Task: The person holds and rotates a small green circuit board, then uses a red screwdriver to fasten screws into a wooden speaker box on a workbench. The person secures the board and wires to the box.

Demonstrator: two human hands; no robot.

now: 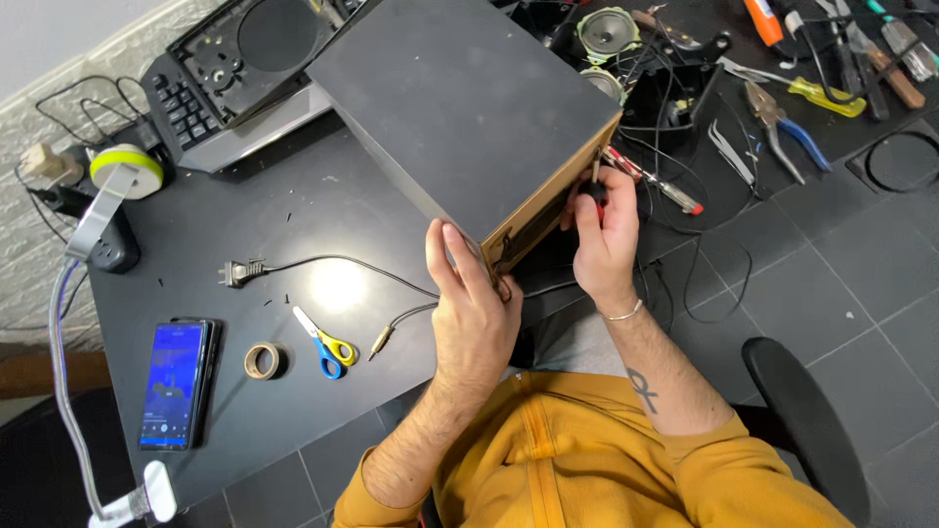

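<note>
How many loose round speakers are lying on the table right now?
2: one speaker lies beyond the black box's far corner, a second speaker sits just below it, partly hidden. More may be concealed.

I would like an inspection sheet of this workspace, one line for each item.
Surface: black table, a lamp glare near its middle.
Job's things: dark speaker box lying on its side; screwdriver at its open end.
Clutter: phone, tape roll, scissors, pliers, loose speaker cones.
Grips: left hand steadies the box corner; right hand holds the screwdriver.
Cables: plug lead and audio jack lead run to the box; thin wires at right.
Surroundings: grey tiled floor, black chair.
</note>
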